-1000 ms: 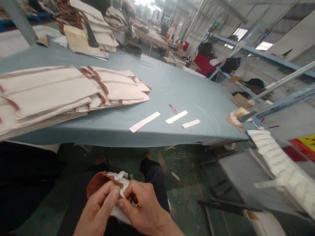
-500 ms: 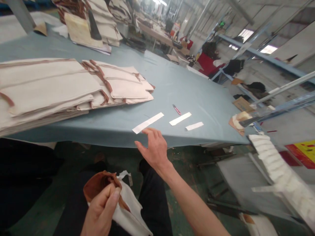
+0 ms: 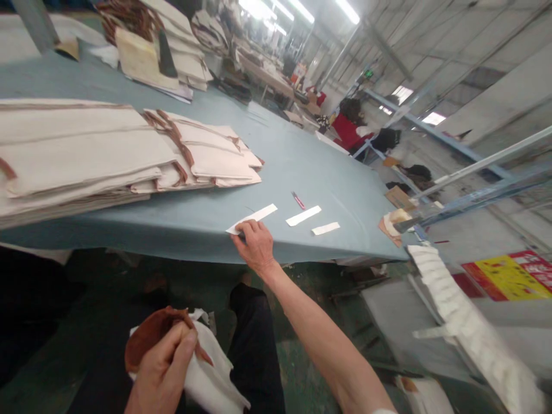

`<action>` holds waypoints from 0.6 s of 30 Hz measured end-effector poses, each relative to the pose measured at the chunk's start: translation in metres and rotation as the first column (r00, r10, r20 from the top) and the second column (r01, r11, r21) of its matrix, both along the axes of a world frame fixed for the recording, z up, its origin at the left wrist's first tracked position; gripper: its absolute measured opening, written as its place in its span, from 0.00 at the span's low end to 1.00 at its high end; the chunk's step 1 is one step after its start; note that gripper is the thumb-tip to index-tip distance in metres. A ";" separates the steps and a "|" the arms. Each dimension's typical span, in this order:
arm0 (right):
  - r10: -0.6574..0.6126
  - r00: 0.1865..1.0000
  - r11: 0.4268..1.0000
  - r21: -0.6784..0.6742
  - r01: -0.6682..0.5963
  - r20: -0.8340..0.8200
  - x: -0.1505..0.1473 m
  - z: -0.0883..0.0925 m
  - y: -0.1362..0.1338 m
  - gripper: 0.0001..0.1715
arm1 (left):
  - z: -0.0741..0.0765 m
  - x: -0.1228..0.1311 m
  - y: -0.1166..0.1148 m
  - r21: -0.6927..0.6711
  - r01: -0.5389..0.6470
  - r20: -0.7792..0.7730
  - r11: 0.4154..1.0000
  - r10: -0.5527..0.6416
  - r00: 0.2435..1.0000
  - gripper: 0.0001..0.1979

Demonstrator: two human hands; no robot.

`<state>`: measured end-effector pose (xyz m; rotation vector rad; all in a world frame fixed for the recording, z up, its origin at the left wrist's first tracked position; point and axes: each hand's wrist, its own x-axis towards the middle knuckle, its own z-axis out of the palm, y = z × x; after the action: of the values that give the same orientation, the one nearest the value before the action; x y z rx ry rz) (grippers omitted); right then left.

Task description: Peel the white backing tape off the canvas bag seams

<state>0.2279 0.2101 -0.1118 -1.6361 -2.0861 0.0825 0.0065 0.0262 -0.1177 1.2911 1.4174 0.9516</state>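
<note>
On the blue table (image 3: 302,167), the right hand (image 3: 255,242) curls over the leftmost strip (image 3: 264,213), grip unclear; a loose pinch could drop it. Above the lap (image 3: 255,345), the left hand (image 3: 166,359) clamps brown-and-white fabric (image 3: 212,376).

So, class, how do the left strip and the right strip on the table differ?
The left strip is longer than the right strip. The left strip slants more in the picture; the right strip lies nearer to level. The right hand covers part of the left strip, while the right strip is uncovered. Both are pale, narrow and on the table.
</note>
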 end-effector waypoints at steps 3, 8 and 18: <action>-0.013 0.990 1.000 -0.014 0.011 -0.144 0.003 0.000 0.007 0.07 | -0.009 -0.007 0.001 0.029 -0.001 -0.082 1.000 0.003 0.997 0.25; -0.115 0.858 0.993 -0.084 0.084 -0.501 0.005 0.001 0.014 0.13 | -0.005 -0.008 0.002 -0.036 -0.068 -0.057 0.997 0.066 0.996 0.20; -0.306 0.001 0.950 -0.306 -0.058 -0.952 0.000 0.039 -0.052 0.19 | 0.016 0.047 0.033 -0.272 0.166 0.504 0.948 -0.007 0.864 0.25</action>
<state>0.2278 0.1580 -0.0730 -1.1332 -0.6959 1.1871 0.0535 0.0591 -0.1012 0.7909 1.0372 0.8792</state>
